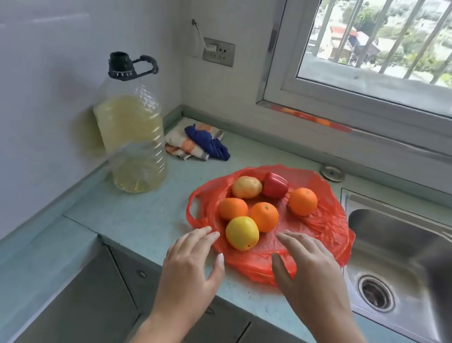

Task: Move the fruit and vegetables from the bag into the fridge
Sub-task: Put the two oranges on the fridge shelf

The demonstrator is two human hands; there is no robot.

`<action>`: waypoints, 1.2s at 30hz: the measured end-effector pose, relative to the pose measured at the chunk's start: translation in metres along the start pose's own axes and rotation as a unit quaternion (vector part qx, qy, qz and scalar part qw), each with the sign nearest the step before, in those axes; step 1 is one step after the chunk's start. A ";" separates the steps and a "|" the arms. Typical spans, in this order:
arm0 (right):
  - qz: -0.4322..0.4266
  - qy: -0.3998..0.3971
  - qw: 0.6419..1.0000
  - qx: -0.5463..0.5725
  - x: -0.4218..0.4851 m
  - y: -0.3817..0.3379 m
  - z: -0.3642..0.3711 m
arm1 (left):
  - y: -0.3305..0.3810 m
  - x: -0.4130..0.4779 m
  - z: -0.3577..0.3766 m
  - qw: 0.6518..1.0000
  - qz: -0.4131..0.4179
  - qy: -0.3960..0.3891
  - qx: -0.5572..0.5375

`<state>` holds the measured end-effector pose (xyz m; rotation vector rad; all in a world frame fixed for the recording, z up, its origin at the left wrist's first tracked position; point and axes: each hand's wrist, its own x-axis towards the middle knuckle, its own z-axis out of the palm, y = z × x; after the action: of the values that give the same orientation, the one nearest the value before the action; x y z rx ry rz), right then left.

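At the near edge of the red bag (326, 228), our left hand (194, 259) and right hand (310, 271) hover with relaxed, spread fingers, holding nothing, either side of the yellow fruit (242, 233). Behind it on the flattened bag lie three oranges (264, 217), a potato (247, 187) and a red pepper (275, 185). The bag rests on the tabletop (135, 216), between an oil bottle (134, 137) and the sink (413, 265).

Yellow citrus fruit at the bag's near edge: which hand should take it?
Left, probably. The left hand is open, its fingertips almost beside the yellow citrus fruit on the red bag. The right hand, also open, sits slightly farther off, over the bag's right side.
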<state>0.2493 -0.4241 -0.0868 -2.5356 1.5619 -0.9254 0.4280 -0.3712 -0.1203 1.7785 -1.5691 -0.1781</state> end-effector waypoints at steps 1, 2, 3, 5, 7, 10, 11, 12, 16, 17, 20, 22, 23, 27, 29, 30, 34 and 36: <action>0.003 -0.007 1.000 0.003 0.006 0.006 0.007 | -0.004 0.008 0.005 1.000 -0.009 -0.005 -0.009; 0.006 -0.015 1.000 0.005 0.013 0.012 0.014 | -0.008 0.017 0.010 1.000 -0.019 -0.013 -0.018; 0.009 -0.023 1.000 0.006 0.019 0.018 0.022 | -0.011 0.026 0.015 0.999 -0.028 -0.023 -0.027; 0.019 -0.034 0.999 0.009 0.033 0.033 0.039 | -0.019 0.047 0.027 0.998 -0.039 -0.039 -0.040; 0.032 -0.038 0.999 0.008 0.048 0.048 0.058 | -0.028 0.072 0.042 0.997 -0.047 -0.047 -0.044; 0.055 -0.055 0.997 0.014 0.069 0.069 0.085 | -0.040 0.107 0.065 0.995 -0.061 -0.070 -0.043; 0.065 -0.064 0.996 0.014 0.075 0.076 0.094 | -0.044 0.117 0.074 0.993 -0.066 -0.083 -0.041; 0.078 -0.071 0.994 0.017 0.079 0.082 0.102 | -0.048 0.126 0.081 0.992 -0.072 -0.098 -0.037; 0.135 -0.115 0.984 0.033 0.094 0.103 0.134 | -0.063 0.152 0.107 0.985 -0.106 -0.132 -0.031; 0.149 -0.128 0.980 0.043 0.097 0.106 0.141 | -0.067 0.157 0.113 0.983 -0.116 -0.137 -0.031; 0.179 -0.161 0.968 0.073 0.102 0.116 0.155 | -0.074 0.169 0.130 0.977 -0.136 -0.164 -0.029; 0.194 -0.179 0.960 0.090 0.104 0.121 0.162 | -0.078 0.173 0.139 0.975 -0.133 -0.174 -0.027; 0.199 -0.183 0.958 0.100 0.104 0.122 0.165 | -0.079 0.174 0.142 0.975 -0.133 -0.177 -0.024; 0.215 -0.182 0.948 0.148 0.106 0.126 0.171 | -0.081 0.177 0.151 0.972 -0.143 -0.185 -0.024; 0.224 -0.183 0.939 0.185 0.108 0.126 0.174 | -0.081 0.178 0.153 0.969 -0.150 -0.192 -0.030; 0.230 -0.183 0.934 0.203 0.108 0.126 0.175 | -0.082 0.179 0.154 0.968 -0.153 -0.196 -0.033; 0.252 -0.197 0.912 0.257 0.107 0.127 0.179 | -0.087 0.180 0.154 0.958 -0.176 -0.224 -0.041; 0.264 -0.197 0.903 0.275 0.106 0.127 0.181 | -0.088 0.181 0.154 0.954 -0.185 -0.234 -0.040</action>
<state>0.2705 -0.6244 -0.2257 -1.6546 1.4677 -0.6107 0.4567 -0.6034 -0.2177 2.0501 -1.4883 -0.8872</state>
